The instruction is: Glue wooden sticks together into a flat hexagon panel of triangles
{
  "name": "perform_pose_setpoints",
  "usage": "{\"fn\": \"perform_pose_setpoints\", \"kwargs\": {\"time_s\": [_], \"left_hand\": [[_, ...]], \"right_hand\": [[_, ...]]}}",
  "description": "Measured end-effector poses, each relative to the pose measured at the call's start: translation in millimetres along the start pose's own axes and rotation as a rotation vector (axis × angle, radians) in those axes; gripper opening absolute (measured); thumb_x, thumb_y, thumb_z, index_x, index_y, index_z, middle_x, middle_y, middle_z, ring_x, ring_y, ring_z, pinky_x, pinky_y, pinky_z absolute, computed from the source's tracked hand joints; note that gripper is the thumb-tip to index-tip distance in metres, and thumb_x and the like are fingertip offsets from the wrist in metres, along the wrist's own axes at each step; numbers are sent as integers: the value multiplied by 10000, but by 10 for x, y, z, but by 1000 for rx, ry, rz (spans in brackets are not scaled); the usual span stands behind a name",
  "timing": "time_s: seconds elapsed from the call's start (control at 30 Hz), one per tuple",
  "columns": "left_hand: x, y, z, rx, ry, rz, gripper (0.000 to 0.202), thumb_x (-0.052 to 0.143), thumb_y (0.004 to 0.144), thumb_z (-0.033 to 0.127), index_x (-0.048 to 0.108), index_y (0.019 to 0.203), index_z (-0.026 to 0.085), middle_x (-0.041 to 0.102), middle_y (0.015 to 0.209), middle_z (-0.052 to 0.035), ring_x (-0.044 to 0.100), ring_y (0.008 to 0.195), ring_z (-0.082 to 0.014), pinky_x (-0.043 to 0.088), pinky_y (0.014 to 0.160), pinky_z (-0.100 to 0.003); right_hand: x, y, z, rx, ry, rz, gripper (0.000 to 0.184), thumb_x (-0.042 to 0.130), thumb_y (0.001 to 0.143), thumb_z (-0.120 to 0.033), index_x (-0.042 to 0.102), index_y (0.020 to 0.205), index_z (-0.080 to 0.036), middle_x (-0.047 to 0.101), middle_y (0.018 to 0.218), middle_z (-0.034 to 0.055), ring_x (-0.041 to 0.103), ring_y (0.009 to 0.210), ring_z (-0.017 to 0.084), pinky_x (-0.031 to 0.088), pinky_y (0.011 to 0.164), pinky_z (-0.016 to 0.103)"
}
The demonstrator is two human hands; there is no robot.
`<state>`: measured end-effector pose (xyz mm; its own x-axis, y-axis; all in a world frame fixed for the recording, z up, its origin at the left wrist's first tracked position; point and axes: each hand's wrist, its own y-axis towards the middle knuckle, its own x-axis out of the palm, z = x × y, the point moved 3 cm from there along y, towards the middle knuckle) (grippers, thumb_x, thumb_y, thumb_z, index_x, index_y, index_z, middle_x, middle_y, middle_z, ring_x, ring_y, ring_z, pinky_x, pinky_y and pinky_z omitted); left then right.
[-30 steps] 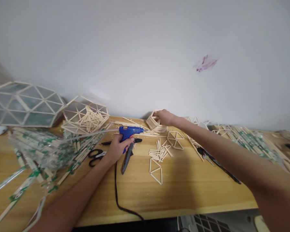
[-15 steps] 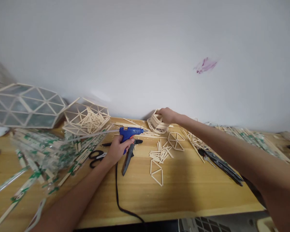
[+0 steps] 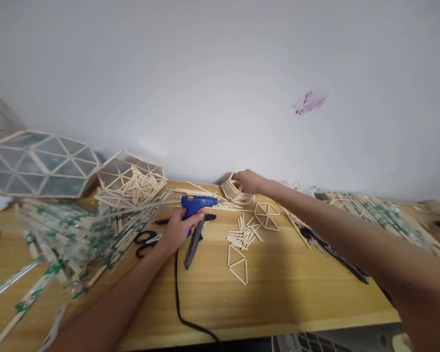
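Squarely at centre, a blue gun (image 3: 200,201) is held low over a wooden table (image 3: 286,293), its handle gripped in the closed left hand (image 3: 176,231). The gun's long axis runs left to right, with the nozzle pointing right and a clear glue stick (image 3: 143,205) trailing out to the left. Just beyond the nozzle, further back and slightly right, a small stick frame (image 3: 230,189) sits at the table's far edge by the wall (image 3: 220,98). The right hand (image 3: 250,181) is closed on the frame, its arm stretched far across the table. So the right hand is at the frame, while the left stops short of it with the gun between. One black cord (image 3: 178,293) runs from the gun to the near edge. One black cutter (image 3: 193,247) lies just beside the left hand, and one pair of scissors (image 3: 146,239) lies by that wrist. Between the arms lie a loose heap of sticks (image 3: 244,233), one hexagon (image 3: 266,215) and two joined triangles (image 3: 237,264), all flat. One pair of pliers (image 3: 333,252) lies beside the right forearm. Two domes (image 3: 40,164) stand at far left, with packets (image 3: 66,230) heaped before them.
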<state>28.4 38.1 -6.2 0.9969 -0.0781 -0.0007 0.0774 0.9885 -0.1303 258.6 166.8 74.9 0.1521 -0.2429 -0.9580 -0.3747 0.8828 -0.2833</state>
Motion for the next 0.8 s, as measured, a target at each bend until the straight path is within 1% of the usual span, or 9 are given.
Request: {"fn": "perform_pose_setpoints", "kwargs": {"time_s": [0.1, 0.2, 0.3, 0.5, 0.63, 0.8], "left_hand": [[1, -4, 14, -2, -2, 2, 418, 715, 649, 540, 499, 491, 220, 487, 452, 23, 447, 447, -108, 350, 477, -252], [5, -10, 28, 0, -1, -2, 415, 713, 648, 536, 494, 487, 222, 478, 441, 25, 436, 441, -106, 348, 477, -254], [7, -15, 35, 1, -2, -6, 419, 712, 654, 540, 496, 490, 221, 477, 439, 24, 433, 439, -107, 342, 475, -255], [5, -12, 26, 0, -5, -1, 431, 735, 651, 542, 504, 489, 217, 480, 439, 23, 438, 436, -111, 336, 464, -253], [3, 4, -8, 4, -11, 5, 434, 743, 665, 535, 508, 491, 214, 483, 434, 24, 441, 438, -111, 355, 473, -250], [-7, 20, -66, -1, -10, 23, 436, 752, 661, 543, 519, 503, 210, 497, 439, 20, 443, 431, -111, 339, 462, -251]], "right_hand": [[21, -24, -9, -23, -3, -18, 529, 757, 781, -109, 750, 1299, -218, 760, 1292, 97, 715, 1161, 288, 509, 915, 274], [21, -49, -9, -13, -12, -20, 502, 741, 808, -109, 746, 1299, -213, 750, 1315, 97, 699, 1203, 297, 505, 942, 277], [20, -66, -18, 25, -19, -18, 472, 715, 840, -113, 745, 1300, -215, 760, 1292, 99, 709, 1185, 297, 512, 914, 277], [39, -46, -20, 123, -38, 8, 397, 703, 871, -162, 749, 1265, -183, 768, 1252, 136, 715, 1169, 321, 519, 878, 292], [30, -5, 11, 163, -36, 17, 395, 720, 863, -185, 753, 1256, -196, 776, 1225, 132, 726, 1138, 309, 523, 854, 278], [7, 23, 25, 192, -30, 32, 400, 728, 864, -192, 750, 1263, -214, 774, 1232, 121, 727, 1134, 292, 519, 851, 257]]}}
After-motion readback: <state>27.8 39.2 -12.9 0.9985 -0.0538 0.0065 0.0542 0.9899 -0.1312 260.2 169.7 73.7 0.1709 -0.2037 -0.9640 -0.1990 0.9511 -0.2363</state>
